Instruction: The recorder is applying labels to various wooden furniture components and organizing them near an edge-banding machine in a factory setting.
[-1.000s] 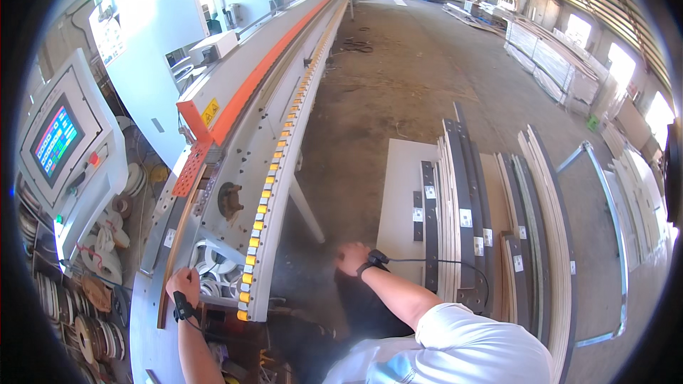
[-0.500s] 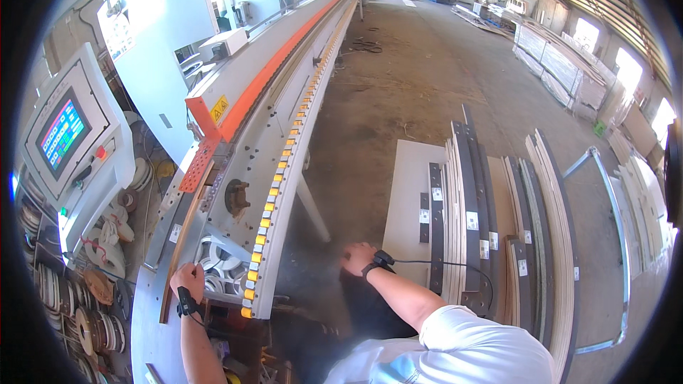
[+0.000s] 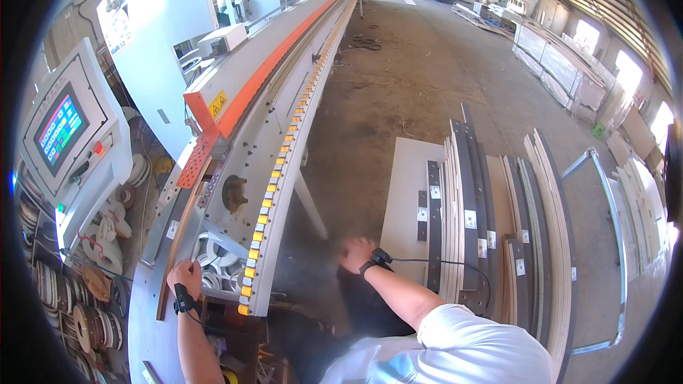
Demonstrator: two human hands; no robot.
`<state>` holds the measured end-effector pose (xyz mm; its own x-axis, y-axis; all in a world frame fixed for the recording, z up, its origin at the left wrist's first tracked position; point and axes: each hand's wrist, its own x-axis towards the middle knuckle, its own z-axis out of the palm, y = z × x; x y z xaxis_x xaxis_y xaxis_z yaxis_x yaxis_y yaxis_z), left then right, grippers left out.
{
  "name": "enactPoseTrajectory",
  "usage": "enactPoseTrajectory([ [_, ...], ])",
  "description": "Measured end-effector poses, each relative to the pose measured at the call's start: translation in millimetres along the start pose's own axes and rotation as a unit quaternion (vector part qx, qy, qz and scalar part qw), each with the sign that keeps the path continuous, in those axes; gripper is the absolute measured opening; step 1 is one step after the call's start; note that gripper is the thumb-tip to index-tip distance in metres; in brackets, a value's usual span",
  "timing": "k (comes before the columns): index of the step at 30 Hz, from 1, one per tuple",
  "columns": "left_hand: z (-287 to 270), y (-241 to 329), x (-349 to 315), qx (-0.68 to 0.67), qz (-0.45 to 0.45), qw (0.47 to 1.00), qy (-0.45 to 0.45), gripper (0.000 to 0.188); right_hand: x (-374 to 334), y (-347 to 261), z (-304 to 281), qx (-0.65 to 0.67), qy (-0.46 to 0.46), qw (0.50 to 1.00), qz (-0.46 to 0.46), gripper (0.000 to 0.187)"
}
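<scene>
My left hand (image 3: pixel 184 275) is closed at the side of a narrow brown wooden strip (image 3: pixel 175 252), its fingers bent against the edge. The strip lies lengthwise on the machine's grey infeed table (image 3: pixel 146 311), and its far end reaches a red perforated plate (image 3: pixel 196 162). Lower and to the right, apart from the machine, my right hand (image 3: pixel 357 254) hangs over something dark. Its fingers are partly hidden, so I cannot tell whether they hold anything. Both wrists wear black bands with cables.
A row of yellow rollers (image 3: pixel 264 211) edges the long machine. A control panel (image 3: pixel 65 128) stands left, above rolls of edge banding (image 3: pixel 85 323). Stacked narrow boards (image 3: pixel 455 220) and a metal tube frame (image 3: pixel 617 242) stand on the right. White rolls (image 3: pixel 220 263) sit under the machine.
The view has shifted very slightly. Both hands and the wooden strip keep nearly the same places.
</scene>
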<state>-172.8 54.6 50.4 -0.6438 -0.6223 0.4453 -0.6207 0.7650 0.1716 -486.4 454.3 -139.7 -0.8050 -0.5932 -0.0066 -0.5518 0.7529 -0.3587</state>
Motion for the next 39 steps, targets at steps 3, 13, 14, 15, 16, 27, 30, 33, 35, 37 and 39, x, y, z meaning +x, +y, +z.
enactPoseTrajectory([
  [3,-1.2,1.3,0.6,0.005,0.000,1.000,0.003,0.034,-0.3,-0.9,1.9,-0.014,0.000,1.000,0.000,0.048],
  [13,3.9,-1.5,0.8,0.012,0.005,1.000,0.008,0.034,0.3,1.4,0.9,0.053,-0.015,0.998,0.018,0.052],
  [14,4.2,-2.8,1.5,0.013,0.005,1.000,0.008,0.034,-0.5,-1.2,-1.7,0.050,-0.019,0.998,0.017,0.052],
  [15,4.6,-3.3,1.0,0.006,0.006,1.000,0.010,0.034,-1.5,-3.0,-5.4,0.050,-0.020,0.998,0.017,0.052],
  [16,4.4,-4.1,0.1,0.000,0.007,1.000,0.011,0.033,-1.0,-4.9,-9.2,0.045,-0.032,0.998,0.024,0.052],
  [27,4.6,1.2,2.6,-0.006,0.006,1.000,0.012,0.032,2.6,2.5,0.1,0.046,-0.019,0.999,0.019,0.047],
  [30,1.9,0.0,0.6,-0.005,0.008,1.000,0.011,0.032,-0.1,-4.8,-10.0,0.025,-0.065,0.997,0.029,0.054],
  [33,2.4,0.5,2.0,-0.005,0.011,1.000,0.014,0.032,-0.7,-6.7,-15.8,0.018,-0.053,0.998,0.021,0.053],
  [35,3.2,-1.5,1.3,-0.003,0.012,1.000,0.015,0.032,0.7,-6.3,-18.4,0.008,-0.072,0.997,0.020,0.051],
  [37,3.1,-3.0,1.8,0.000,0.014,1.000,0.018,0.033,0.1,-9.1,-19.6,0.001,-0.079,0.997,0.019,0.050],
  [39,4.2,-5.5,0.6,0.004,0.011,1.000,0.016,0.033,0.7,-10.0,-16.6,-0.007,-0.085,0.996,0.017,0.050],
])
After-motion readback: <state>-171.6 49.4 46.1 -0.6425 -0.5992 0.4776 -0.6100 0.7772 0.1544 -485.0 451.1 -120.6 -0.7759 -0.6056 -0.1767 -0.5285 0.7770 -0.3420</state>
